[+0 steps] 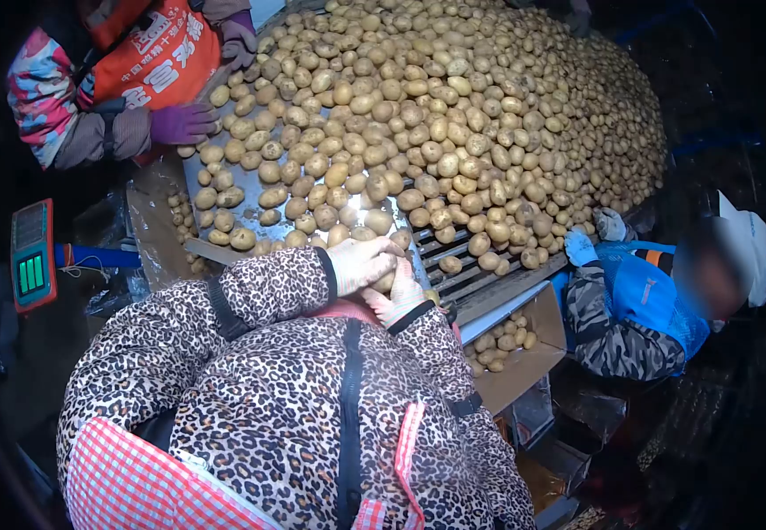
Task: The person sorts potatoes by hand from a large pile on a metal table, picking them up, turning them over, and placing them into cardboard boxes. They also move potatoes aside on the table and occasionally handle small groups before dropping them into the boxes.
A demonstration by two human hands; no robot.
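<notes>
My left hand point(362, 264), in a pale glove, reaches over the near edge of the sorting table with its fingers curled. My right hand point(400, 299), gloved with pinkish fingers, meets it from the right. Between the two hands a potato point(384, 283) shows in part, and both hands' fingers close round it. Just beyond my hands, loose potatoes point(325, 216) lie on the metal tabletop point(249, 208). They run back into a large heap of potatoes point(498, 115).
A slatted grate point(464, 256) lies right of my hands, above a cardboard box point(524, 353) holding potatoes. At left stand a scale display point(32, 256) and a co-worker's purple glove point(184, 124). Another co-worker's blue glove point(580, 248) rests at the right edge.
</notes>
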